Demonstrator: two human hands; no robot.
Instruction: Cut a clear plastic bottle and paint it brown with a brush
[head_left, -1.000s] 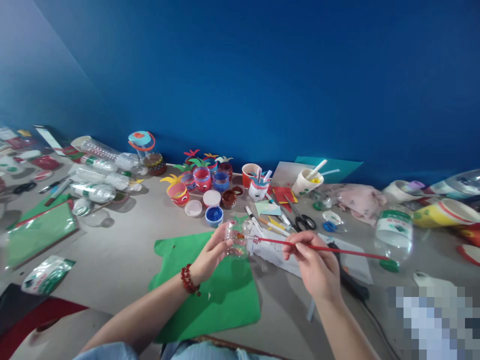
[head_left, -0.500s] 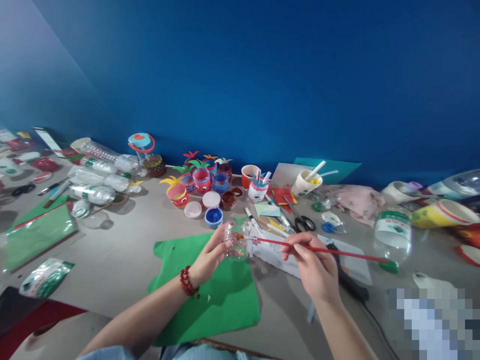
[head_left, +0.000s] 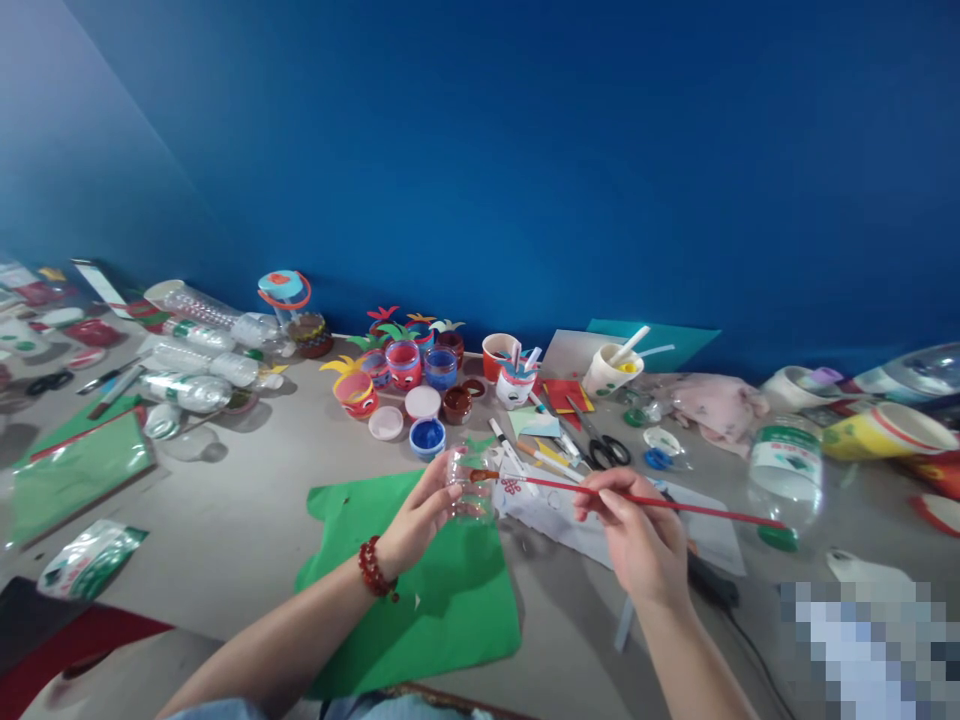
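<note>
My left hand [head_left: 421, 512] is closed around a small clear plastic bottle bottom [head_left: 470, 482], held above a green foam sheet [head_left: 420, 580]. A red bead bracelet sits on that wrist. My right hand [head_left: 637, 535] pinches a long red paintbrush [head_left: 660, 503] near its middle. The brush tip touches the inside of the clear cup, where some red paint shows. Just beyond my hands stand open paint pots: a blue one [head_left: 427, 436], a brown one [head_left: 457, 402] and white lids.
Decorated little jars [head_left: 405, 362] stand by the blue wall. Clear plastic bottles [head_left: 202, 350] lie at the left beside a green folder [head_left: 71, 465]. Scissors [head_left: 600, 440], markers, paper cups [head_left: 611, 370] and a cut bottle [head_left: 787, 465] crowd the right. A black cable runs under my right forearm.
The brush tip has shifted slightly up and left inside the clear cup. Both hands stay almost in place; the view drifted a little.
</note>
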